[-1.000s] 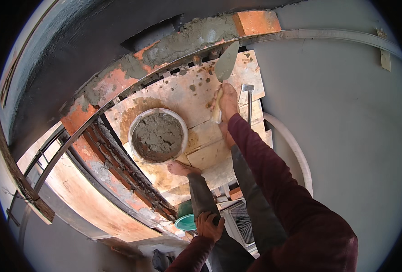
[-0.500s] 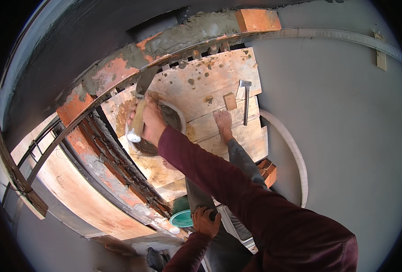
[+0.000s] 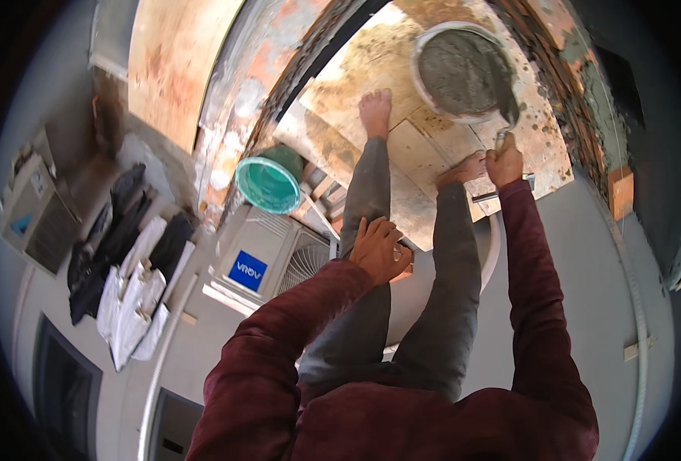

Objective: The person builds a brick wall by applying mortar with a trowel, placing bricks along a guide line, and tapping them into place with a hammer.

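Observation:
A round bucket (image 3: 426, 94) full of wet grey mortar (image 3: 460, 73) stands on the planks ahead of me. My right hand (image 3: 504, 161) is closed around the handle of a trowel (image 3: 507, 107), just on the near right side of the bucket. The trowel's blade lies over the bucket's right side, against the mortar; how deep it sits I cannot tell. My left hand (image 3: 379, 250) rests on my left knee, fingers spread and holding nothing.
My bare feet stand on the mortar-spotted boards (image 3: 410, 154). A green tub (image 3: 270, 184) and an air-conditioner unit (image 3: 267, 257) are at left. A brick wall edge (image 3: 586, 84) runs along the right, with an orange brick (image 3: 620, 192) at its near end.
The view has swung round. My right hand and the trowel have moved from beside the brick wall, blade outside the bucket, to the bucket's mortar. My left hand stays on my leg.

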`<state>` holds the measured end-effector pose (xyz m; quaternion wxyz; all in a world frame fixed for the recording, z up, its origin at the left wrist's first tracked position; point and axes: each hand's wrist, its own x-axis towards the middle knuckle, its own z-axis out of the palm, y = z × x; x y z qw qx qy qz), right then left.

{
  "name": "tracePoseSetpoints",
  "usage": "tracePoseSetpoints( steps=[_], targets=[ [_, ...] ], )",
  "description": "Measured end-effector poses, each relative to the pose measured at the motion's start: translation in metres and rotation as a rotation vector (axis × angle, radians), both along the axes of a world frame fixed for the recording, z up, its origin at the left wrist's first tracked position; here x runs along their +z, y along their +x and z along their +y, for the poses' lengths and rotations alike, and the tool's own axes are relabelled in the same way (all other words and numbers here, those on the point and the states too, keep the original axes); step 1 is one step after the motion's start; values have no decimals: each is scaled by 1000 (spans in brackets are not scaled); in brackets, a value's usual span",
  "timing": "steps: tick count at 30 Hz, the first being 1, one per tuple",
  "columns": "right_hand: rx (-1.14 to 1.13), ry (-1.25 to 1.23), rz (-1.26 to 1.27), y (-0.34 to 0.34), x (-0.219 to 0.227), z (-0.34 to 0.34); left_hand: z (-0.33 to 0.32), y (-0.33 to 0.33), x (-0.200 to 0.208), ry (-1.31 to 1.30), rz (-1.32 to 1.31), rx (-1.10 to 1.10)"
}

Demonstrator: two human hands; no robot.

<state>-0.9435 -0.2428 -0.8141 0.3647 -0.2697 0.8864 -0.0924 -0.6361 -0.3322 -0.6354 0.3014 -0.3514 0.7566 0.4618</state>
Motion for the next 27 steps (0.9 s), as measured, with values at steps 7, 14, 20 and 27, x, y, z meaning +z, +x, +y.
tracePoseSetpoints(
  steps=[7, 14, 20, 27],
  targets=[
    [-369, -117, -570, 6, 69, -31, 72, 76, -11, -1, 78, 1314],
    [-464, 18, -547, 29, 129, 24, 304, 267, -64, 276, -502, 1448],
    [-402, 174, -403, 24, 135, 12, 380, 348, -233, -17, -870, 1201],
    [-197, 476, -491, -8, 94, -100, 399, 409, -448, -399, -1198, 927]
  ],
)
